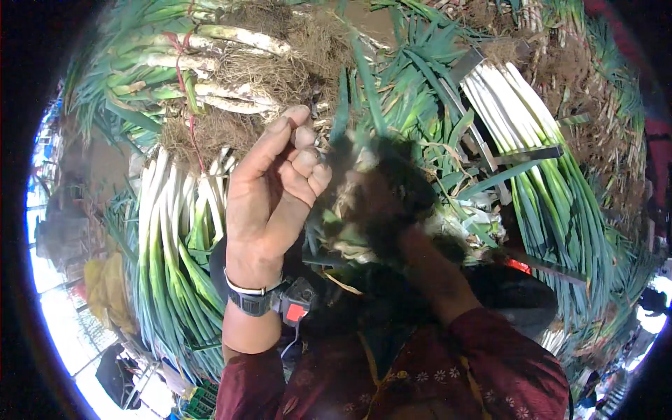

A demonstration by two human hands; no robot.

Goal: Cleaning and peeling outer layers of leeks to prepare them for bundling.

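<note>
My left hand (275, 184) is raised palm up in the middle, its thumb and fingers curled in with nothing visible in them. Beyond its fingertips lie unpeeled green onions (247, 39) with soil-stained stalks and shaggy brown roots, some tied with red string (181, 68). My right hand (378, 197) is low over the lap, dark and badly blurred. Pale husks and leaf scraps (349, 241) surround it, and whether it grips any cannot be made out. Left of my left wrist rests a bunch of clean green onions (173, 226), white stalks towards the roots pile.
At right, more clean green onions (530, 121) lie across a metal rack (530, 154). Loose green leaves (420, 89) and stripped skins (475, 215) heap between rack and right hand. Rooted onions (572, 94) pile beyond. A strapped device (296, 302) sits on my left wrist.
</note>
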